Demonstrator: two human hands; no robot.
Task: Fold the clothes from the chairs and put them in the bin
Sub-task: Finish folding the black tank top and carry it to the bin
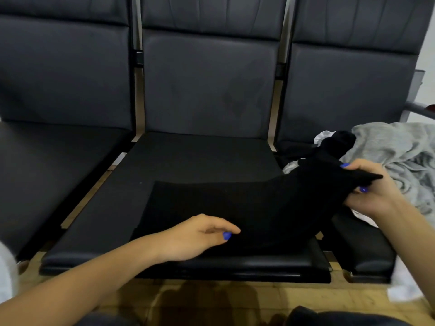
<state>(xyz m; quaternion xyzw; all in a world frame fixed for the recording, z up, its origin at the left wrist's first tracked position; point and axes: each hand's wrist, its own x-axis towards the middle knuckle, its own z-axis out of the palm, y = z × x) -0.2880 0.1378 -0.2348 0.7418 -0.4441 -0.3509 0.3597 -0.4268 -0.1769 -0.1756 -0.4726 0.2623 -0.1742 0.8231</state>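
A black garment (235, 208) lies spread flat on the middle chair seat (188, 156). My left hand (200, 236) is at its near edge, fingers tucked under the cloth and thumb on top, pinching it. My right hand (367, 191) grips the garment's right end and holds it lifted above the gap to the right chair. No bin is in view.
A pile of clothes sits on the right chair: a grey garment (400, 156), a black piece (339, 140) and bits of white cloth (292, 165). The left chair seat (47, 165) is bare. A wooden floor (235, 300) runs along the front. A metal armrest (421, 109) stands at far right.
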